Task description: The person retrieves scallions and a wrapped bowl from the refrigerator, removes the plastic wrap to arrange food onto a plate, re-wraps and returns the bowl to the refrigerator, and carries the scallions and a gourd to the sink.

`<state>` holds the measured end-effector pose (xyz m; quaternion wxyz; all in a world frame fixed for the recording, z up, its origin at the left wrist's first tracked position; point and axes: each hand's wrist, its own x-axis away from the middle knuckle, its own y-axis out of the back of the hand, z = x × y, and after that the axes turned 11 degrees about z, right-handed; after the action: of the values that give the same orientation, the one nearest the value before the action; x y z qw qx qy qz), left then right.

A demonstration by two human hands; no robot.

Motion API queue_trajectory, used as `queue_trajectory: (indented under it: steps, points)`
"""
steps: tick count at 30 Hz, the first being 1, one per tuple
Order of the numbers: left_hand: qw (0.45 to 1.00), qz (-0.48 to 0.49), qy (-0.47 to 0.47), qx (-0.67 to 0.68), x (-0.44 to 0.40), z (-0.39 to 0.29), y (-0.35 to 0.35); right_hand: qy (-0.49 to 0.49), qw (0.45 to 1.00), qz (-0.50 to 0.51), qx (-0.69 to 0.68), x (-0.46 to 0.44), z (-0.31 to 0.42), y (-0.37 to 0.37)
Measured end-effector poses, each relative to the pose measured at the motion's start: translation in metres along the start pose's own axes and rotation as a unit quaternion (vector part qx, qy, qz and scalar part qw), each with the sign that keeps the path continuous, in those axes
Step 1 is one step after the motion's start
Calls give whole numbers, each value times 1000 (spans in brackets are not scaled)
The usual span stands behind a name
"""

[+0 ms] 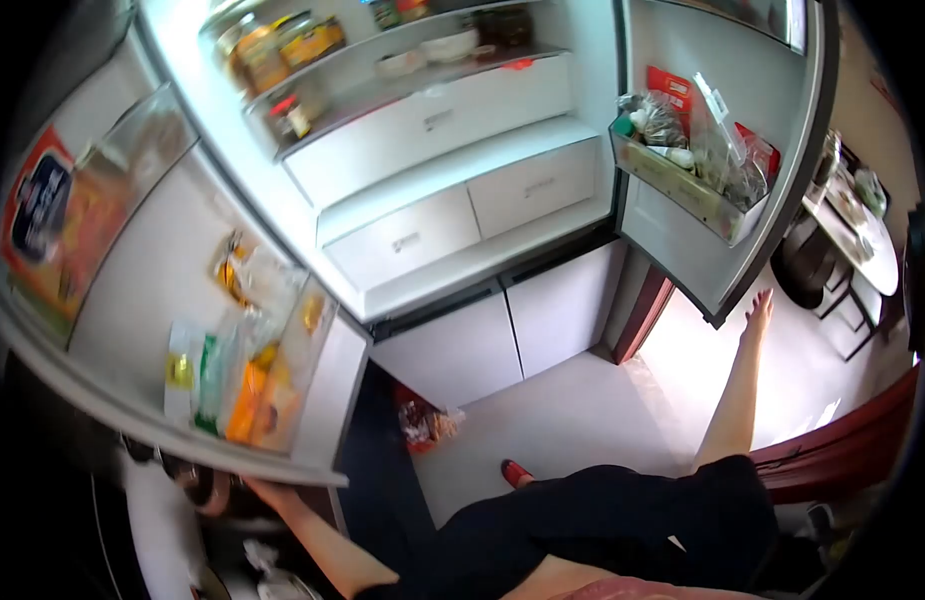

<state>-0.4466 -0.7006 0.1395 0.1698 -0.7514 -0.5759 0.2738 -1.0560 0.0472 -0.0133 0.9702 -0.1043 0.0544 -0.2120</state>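
Observation:
A refrigerator with both upper doors swung wide stands before me. My left hand (264, 487) is at the lower edge of the left door (327, 475), its fingers hidden by that door. Bagged food (267, 385) and a red packet (57, 225) fill this door's shelves. On the other side, my right hand (759, 308) is raised beside the bottom corner of the right door (697, 270), fingers stretched out and holding nothing. Whether it touches the door I cannot tell. The right door's bin (687, 190) holds several bags and a red packet.
Inside are jars (262, 55), a white bowl (450, 45), a wide drawer (432, 120) and two smaller drawers (397, 240). Two lower doors (567, 305) are closed. A red bag (422, 425) lies on the floor. A table (862, 235) stands at far right.

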Motion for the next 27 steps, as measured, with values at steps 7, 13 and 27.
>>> queue_trajectory:
  steps: [7, 13, 27]
  points:
    - [954, 100, 16, -283, 61, 9, 59, 5, 1000, -13, -17, 17, 23, -49]
    - [816, 334, -74, -466, 121, 25, -50, 89, 996, -9, 24, 111, 30, -61]
    - [687, 444, -399, -414, 110, 153, -304, 124, 910, 347, 190, 285, 56, -238]
